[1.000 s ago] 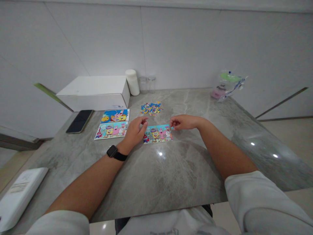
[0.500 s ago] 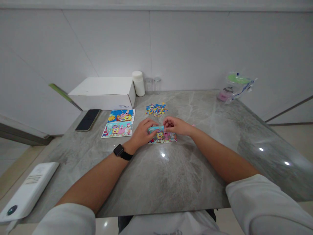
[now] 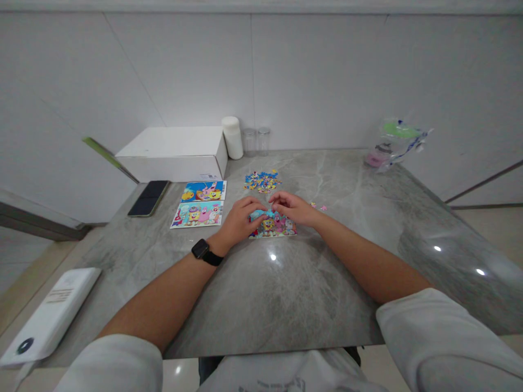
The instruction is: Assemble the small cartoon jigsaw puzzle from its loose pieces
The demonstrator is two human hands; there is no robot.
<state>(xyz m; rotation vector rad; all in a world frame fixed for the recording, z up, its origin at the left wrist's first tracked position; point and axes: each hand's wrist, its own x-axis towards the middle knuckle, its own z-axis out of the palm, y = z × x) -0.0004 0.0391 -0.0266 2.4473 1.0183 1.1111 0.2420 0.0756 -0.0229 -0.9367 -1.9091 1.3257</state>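
Observation:
A small jigsaw puzzle (image 3: 278,225) with bright cartoon figures lies on the table in front of me. My left hand (image 3: 244,218) grips its upper left side, thumb over the picture and fingers curved along the far edge. Close beside those fingertips, my right hand (image 3: 291,207) is bent over the puzzle's top edge with thumb and forefinger drawn together. Anything between them is too small to make out. Beyond the hands lies a heap of loose puzzle pieces (image 3: 262,180). A few pink and yellow pieces (image 3: 323,207) lie to the right of my right hand.
Two cartoon picture cards (image 3: 196,214) lie at left, beside a phone (image 3: 149,198). Behind them stand a white box (image 3: 171,152), a white bottle (image 3: 232,139) and two clear jars (image 3: 263,141). A plastic bag (image 3: 396,144) sits far right, a white power bank (image 3: 51,316) near left.
My right hand has shifted slightly left along the puzzle's top edge, uncovering more of its right side and the loose pieces at right. My left hand stays in place.

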